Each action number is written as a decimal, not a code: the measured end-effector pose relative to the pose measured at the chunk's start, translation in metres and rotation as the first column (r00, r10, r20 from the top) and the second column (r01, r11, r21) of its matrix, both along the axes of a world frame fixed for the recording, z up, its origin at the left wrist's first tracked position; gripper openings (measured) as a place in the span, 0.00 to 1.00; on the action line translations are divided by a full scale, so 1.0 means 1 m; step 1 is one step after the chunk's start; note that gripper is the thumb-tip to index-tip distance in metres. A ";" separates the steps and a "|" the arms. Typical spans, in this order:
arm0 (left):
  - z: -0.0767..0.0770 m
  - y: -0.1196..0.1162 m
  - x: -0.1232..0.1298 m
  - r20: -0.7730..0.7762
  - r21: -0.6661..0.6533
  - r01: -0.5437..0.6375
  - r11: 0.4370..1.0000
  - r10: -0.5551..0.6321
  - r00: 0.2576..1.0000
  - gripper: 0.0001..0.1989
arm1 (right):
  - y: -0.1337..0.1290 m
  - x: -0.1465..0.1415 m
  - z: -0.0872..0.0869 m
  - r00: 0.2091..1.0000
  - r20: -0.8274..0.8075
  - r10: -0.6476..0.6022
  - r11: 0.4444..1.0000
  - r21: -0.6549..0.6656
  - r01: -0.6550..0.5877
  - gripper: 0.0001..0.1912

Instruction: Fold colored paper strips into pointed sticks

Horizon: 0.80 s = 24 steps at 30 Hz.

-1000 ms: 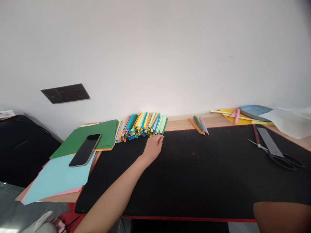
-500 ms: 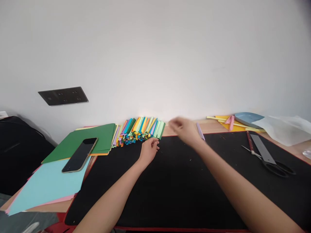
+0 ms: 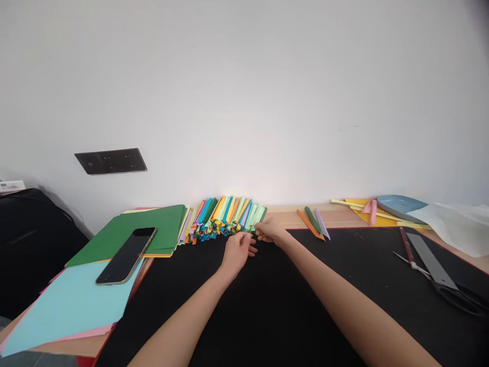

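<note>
A pile of folded paper strips [image 3: 223, 216] in many colours lies against the wall, pale green and dark green ones at its right end. My right hand [image 3: 272, 232] is at that end, its thumb and fingers pinched at the lower end of a green strip, partly hidden behind them. Close beside it, at the pile's front edge, my left hand [image 3: 237, 252] rests on the mat with its fingers loosely bent and apart, holding nothing I can see. Farther right an orange strip [image 3: 310, 225], a green strip [image 3: 313, 220] and a purple strip [image 3: 323, 224] lie apart from the pile.
A black mat [image 3: 263, 306] covers most of the table. On the left, a phone [image 3: 128, 257] lies on green paper sheets [image 3: 162, 221] and light blue sheets [image 3: 69, 306]. Scissors [image 3: 462, 295], a red-handled knife [image 3: 407, 247] and a blue tray [image 3: 401, 206] are on the right.
My right hand has moved left and down to the right end of the pile, uncovering the orange and green strips beside the purple one. My left hand stays nearly in place; the view has shifted slightly.
</note>
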<state>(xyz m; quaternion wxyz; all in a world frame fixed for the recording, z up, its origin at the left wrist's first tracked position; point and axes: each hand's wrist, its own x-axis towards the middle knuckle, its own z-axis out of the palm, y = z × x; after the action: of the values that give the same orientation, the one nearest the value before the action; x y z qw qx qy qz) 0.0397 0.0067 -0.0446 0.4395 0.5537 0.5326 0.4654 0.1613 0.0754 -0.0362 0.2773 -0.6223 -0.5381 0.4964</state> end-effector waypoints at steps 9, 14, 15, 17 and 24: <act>0.015 -0.003 -0.003 0.078 0.048 -0.004 0.999 0.000 0.997 0.16 | -0.082 0.007 -0.007 0.979 0.015 0.201 0.899 0.394 -0.191 0.10; 0.008 -0.001 -0.002 0.118 0.001 0.015 1.000 -0.015 0.993 0.13 | -0.070 0.006 -0.017 0.994 0.001 0.111 0.870 0.484 -0.098 0.10; 0.006 -0.001 -0.002 0.124 -0.015 0.009 1.000 -0.007 0.992 0.15 | -0.062 0.007 -0.019 0.996 0.005 0.090 0.870 0.487 -0.081 0.10; 0.004 0.000 -0.001 0.123 -0.030 -0.014 0.999 0.018 0.992 0.18 | -0.046 0.007 -0.021 0.998 0.001 0.066 0.876 0.478 -0.059 0.09; 0.004 0.003 -0.003 0.117 0.026 -0.119 0.993 0.115 0.986 0.15 | -0.011 0.006 -0.030 0.996 -0.087 -0.004 0.888 0.458 0.044 0.10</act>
<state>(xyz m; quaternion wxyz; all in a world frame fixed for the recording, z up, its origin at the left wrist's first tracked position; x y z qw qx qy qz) 0.0363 0.0097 -0.0404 0.4324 0.5008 0.5300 0.5304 0.1669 0.0646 -0.0663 0.4448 -0.5245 -0.6203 0.3773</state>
